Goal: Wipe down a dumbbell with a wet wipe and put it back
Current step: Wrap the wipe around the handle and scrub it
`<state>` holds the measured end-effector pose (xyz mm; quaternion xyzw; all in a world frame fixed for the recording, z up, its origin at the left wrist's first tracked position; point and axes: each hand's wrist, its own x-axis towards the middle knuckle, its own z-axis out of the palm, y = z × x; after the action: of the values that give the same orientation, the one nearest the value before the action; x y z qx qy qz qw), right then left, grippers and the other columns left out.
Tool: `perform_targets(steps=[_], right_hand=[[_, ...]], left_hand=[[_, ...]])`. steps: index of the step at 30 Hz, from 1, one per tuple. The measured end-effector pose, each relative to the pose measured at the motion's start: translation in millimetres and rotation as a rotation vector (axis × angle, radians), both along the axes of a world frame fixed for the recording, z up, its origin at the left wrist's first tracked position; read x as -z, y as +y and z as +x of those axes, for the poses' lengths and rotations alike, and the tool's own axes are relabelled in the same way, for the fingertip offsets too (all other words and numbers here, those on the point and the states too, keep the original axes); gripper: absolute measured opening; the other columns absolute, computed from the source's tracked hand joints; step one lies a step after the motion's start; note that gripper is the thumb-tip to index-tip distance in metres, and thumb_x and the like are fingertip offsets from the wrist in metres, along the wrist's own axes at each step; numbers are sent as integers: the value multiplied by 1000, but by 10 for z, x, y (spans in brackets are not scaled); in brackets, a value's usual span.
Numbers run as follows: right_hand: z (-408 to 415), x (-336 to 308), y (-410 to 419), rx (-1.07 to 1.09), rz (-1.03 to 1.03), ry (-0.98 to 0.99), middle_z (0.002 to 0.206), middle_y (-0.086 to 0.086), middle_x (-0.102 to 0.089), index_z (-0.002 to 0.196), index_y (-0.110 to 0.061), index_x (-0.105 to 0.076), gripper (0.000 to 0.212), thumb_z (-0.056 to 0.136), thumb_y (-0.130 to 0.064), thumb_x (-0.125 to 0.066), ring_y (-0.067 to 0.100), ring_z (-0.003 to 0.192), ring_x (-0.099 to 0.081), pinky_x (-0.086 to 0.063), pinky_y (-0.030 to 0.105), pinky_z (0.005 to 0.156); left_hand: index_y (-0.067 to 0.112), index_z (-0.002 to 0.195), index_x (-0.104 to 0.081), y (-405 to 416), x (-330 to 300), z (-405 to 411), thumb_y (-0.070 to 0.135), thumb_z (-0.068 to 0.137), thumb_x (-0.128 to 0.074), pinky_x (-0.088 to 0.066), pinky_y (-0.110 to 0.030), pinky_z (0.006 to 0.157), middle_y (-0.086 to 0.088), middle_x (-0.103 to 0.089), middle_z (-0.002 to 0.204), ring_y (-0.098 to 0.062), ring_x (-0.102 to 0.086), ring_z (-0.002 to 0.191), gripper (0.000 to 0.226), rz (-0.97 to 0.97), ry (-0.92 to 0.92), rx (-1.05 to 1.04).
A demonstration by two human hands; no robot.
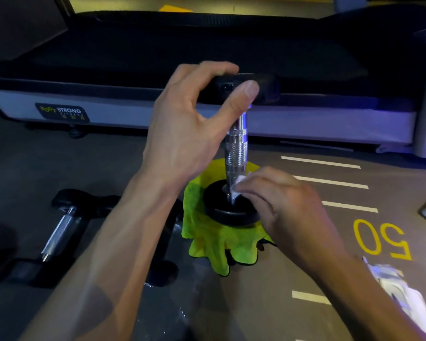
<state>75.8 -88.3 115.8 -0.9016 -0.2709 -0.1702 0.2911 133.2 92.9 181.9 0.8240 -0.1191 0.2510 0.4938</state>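
Observation:
A dumbbell (236, 148) with black round heads and a chrome knurled handle stands upright on its lower head, on a bright green cloth (214, 244) on the floor. My left hand (194, 124) grips the upper black head from above, thumb and fingers curled round it. My right hand (278, 205) pinches a small white wet wipe (239, 183) against the bottom of the handle, where it meets the lower head.
Another dumbbell (62, 225) lies on a low black rack at the left. A treadmill base (133, 112) runs across behind. Torn white wipe packaging (401, 291) lies on the grey floor at the right, near yellow "50" markings (381, 239) and white lines.

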Motion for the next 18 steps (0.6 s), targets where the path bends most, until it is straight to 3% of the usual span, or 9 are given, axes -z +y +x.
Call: perform_targets(steps=[2,5,7,9,11,14,18], right_hand=[[-36,-106,106,43,-146,18,104,-7,-69,97,-23,-76,20,88,-12,-62,20,96,-65,-55,32,74],[-106,-218,388,118,-290,51,85,0,-63,76,-19,-72,16,71,-11,-59,28,82,-62,-49,33,60],[-160,-304,563,105,-341,95,73,3,-62,62,-18,-68,12,60,-6,-67,30,75,-63,-43,29,54],[-163,-380,671,90,-384,149,83,4,-65,72,-16,-68,18,65,0,-74,29,87,-62,-43,32,59],[-131,-409,591,87,-348,282,104,0,-63,94,-19,-68,21,82,-2,-66,25,106,-58,-47,34,72],[-80,-313,366,45,-277,294,96,-12,-69,92,-28,-76,23,78,-12,-67,8,95,-62,-52,24,72],[-66,-270,115,139,-143,273,91,-11,-76,87,-27,-80,25,82,-13,-59,18,88,-71,-58,34,77]], left_hand=[[34,122,-73,-35,-5,3,60,92,-68,-52,-27,95,18,-60,108,0,-63,105,39,-7,-6,-10],[35,121,-74,-57,-23,6,61,91,-69,-51,-22,94,18,-60,108,2,-64,105,39,-3,-12,-31],[36,121,-74,-61,-28,-11,61,91,-69,-50,-19,94,19,-60,107,2,-64,105,40,8,-20,-41],[35,122,-74,-55,-21,-32,59,92,-69,-48,-17,93,19,-60,108,2,-63,105,39,22,-30,-37],[34,122,-73,-27,-4,-32,57,95,-67,-47,-16,90,19,-60,107,4,-62,103,36,27,-37,-27],[35,121,-73,46,-4,4,54,97,-66,-44,-15,87,18,-60,101,5,-61,97,32,6,-28,-15],[35,120,-71,95,2,0,48,97,-68,-53,-30,95,13,-62,109,-4,-65,105,27,-41,-4,81]])
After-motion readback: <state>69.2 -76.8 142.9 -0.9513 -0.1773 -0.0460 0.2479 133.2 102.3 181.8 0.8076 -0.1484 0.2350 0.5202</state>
